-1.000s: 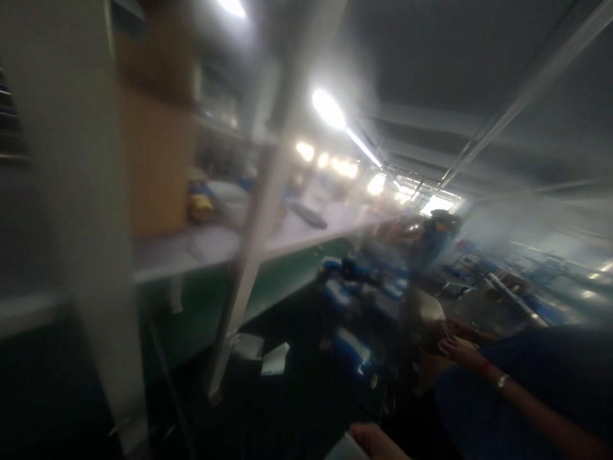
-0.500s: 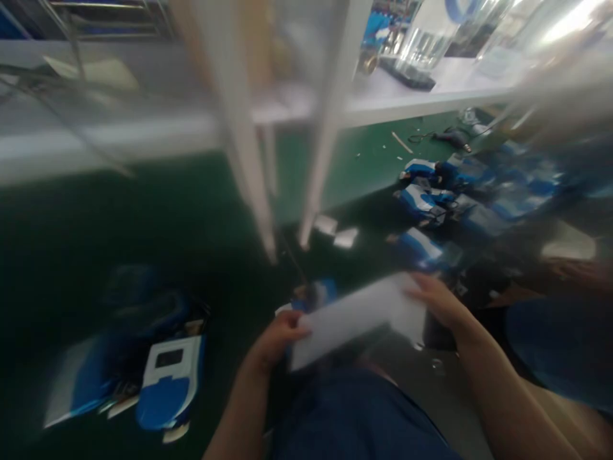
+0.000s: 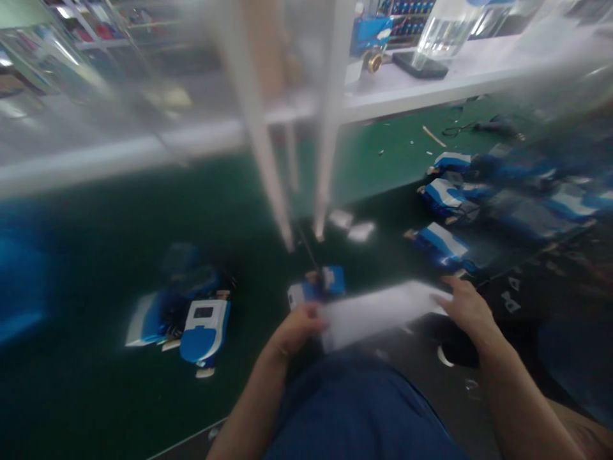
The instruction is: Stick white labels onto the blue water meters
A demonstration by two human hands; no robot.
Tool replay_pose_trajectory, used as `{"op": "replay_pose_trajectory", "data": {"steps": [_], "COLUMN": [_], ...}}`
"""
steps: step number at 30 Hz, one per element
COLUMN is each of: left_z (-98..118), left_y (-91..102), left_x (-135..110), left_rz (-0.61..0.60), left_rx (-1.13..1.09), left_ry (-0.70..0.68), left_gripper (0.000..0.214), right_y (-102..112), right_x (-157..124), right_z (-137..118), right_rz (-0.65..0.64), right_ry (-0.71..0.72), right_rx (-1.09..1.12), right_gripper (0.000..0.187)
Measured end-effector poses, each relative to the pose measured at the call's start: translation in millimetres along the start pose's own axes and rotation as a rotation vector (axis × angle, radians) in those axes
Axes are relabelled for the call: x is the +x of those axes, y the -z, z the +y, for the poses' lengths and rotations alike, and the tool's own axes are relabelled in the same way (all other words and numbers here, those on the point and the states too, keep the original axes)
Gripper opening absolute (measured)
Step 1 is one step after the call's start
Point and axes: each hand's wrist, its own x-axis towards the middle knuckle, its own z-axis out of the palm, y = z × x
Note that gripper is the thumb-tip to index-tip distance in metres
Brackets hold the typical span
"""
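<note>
A long sheet of white paper [image 3: 378, 313] is stretched between my hands, low over the near edge of the dark green work surface. My left hand [image 3: 299, 329] pinches its left end, thumb on top. At the right end, my right hand [image 3: 469, 310] grips the sheet's edge, one finger stretched out past it. Just beyond my left hand lies a blue and white device [image 3: 318, 287], partly hidden by hand and sheet. Further left, another blue and white device [image 3: 205, 329] with a small dark screen lies beside similar, blurred ones.
Several blue and white devices [image 3: 445, 191] are piled at the right. Small white pieces [image 3: 359, 230] lie mid-surface, near two pale uprights [image 3: 271, 172]. A raised white shelf [image 3: 373, 105] along the back carries a clear container [image 3: 440, 38] and a blue device with a brass fitting [image 3: 373, 48].
The camera view has shifted, so the devices at left appear further right. Both hands and the sheet have moved slightly right, and my right index finger has stretched out from the sheet.
</note>
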Motion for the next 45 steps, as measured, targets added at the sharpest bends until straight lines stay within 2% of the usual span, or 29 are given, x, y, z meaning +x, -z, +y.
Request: {"op": "replay_pose_trajectory", "data": {"steps": [2, 3, 5, 7, 11, 16, 22, 24, 29, 31, 33, 35, 37, 40, 41, 43, 45], "left_z": [-2, -2, -1, 3, 9, 9, 8, 8, 3, -4, -14, -27, -42, -61, -65, -70, -72], "left_y": [-11.3, -16.7, -26.7, -35.6, -49.5, -56.7, -57.4, -57.9, -56.8, -52.7, -46.0, -37.3, -27.8, -14.6, -10.9, -4.8, -0.4], "left_x": [-2, -4, -8, -13, -23, -30, -41, -43, -45, -47, -50, -54, -57, -63, -65, -68, -71], "left_rz": [0.051, 0.065, 0.065, 0.045, 0.016, 0.04, 0.111, 0.123, 0.204, 0.241, 0.268, 0.289, 0.324, 0.405, 0.425, 0.451, 0.477], "left_rx": [-0.012, -0.01, -0.001, -0.025, -0.079, -0.09, -0.031, -0.056, -0.165, -0.167, -0.178, -0.202, -0.214, -0.121, -0.084, -0.045, -0.064], "left_ry": [-0.007, -0.003, 0.01, 0.006, -0.034, -0.046, -0.032, -0.042, -0.084, -0.077, -0.051, -0.042, -0.039, 0.012, 0.029, 0.06, 0.095], "left_gripper": [0.013, 0.015, 0.02, 0.024, 0.025, 0.019, 0.019, 0.018, 0.025, 0.027, 0.027, 0.024, 0.018, 0.014, 0.014, 0.013, 0.013], "right_y": [2, 3, 4, 2, -7, -14, -21, -25, -38, -41, -43, -50, -70, -120, -139, -172, -196], "right_x": [-21, -34, -61, -84, -105, -104, -100, -99, -100, -104, -107, -102, -88, -54, -43, -26, -19], "right_z": [-26, -42, -74, -100, -132, -141, -144, -146, -150, -153, -158, -167, -178, -193, -197, -201, -202], "right_rz": [0.095, 0.079, -0.02, -0.104, -0.236, -0.338, -0.35, -0.294, -0.025, -0.021, -0.133, -0.302, -0.437, -0.551, -0.54, -0.498, -0.451], "right_ry": [0.138, 0.234, 0.405, 0.518, 0.594, 0.585, 0.643, 0.704, 1.032, 1.072, 1.022, 0.875, 0.626, 0.2, 0.16, 0.192, 0.222], "right_rx": [0.043, 0.129, 0.31, 0.432, 0.531, 0.493, 0.461, 0.441, 0.388, 0.431, 0.534, 0.66, 0.792, 0.906, 0.896, 0.818, 0.757], "right_gripper": [0.043, 0.037, 0.027, 0.024, 0.022, 0.019, 0.017, 0.016, 0.017, 0.017, 0.014, 0.013, 0.016, 0.024, 0.026, 0.021, 0.015]}}
